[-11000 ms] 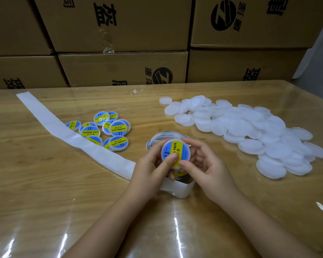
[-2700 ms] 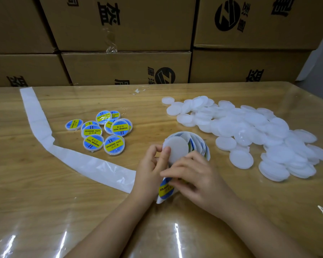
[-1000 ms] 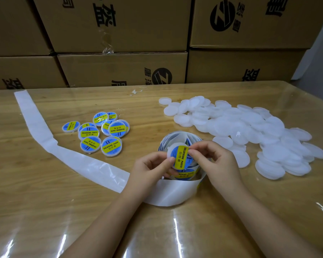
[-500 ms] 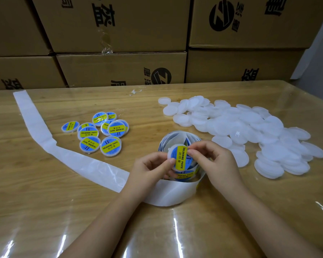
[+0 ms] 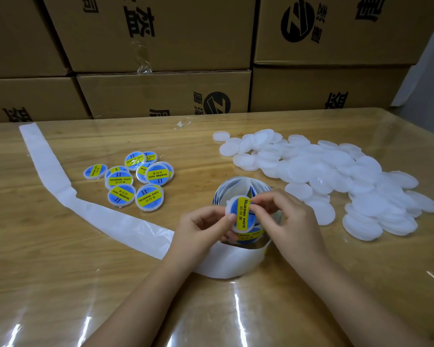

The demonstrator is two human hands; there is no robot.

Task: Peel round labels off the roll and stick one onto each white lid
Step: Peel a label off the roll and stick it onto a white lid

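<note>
Lid in hand: white lid (image 5: 238, 216), centre frame, over the label roll (image 5: 243, 189).
Label: yellow band runs top to bottom.
Left hand (image 5: 201, 231): pinching the lid's left edge.
Right hand (image 5: 283, 216): fingertips pressing label's right side.
Bare lids (image 5: 336, 176): right of frame, nearer right hand.
Done pile (image 5: 133, 181): left-centre, nearer left hand.

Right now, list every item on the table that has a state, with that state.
Held lid: label partly on, gripped by left hand and right hand.
Label roll: partly unwound.
Backing strip: empty, trailing left.
Labelled lids: finished, clustered.
Blank lids: unlabelled, heaped.
</note>
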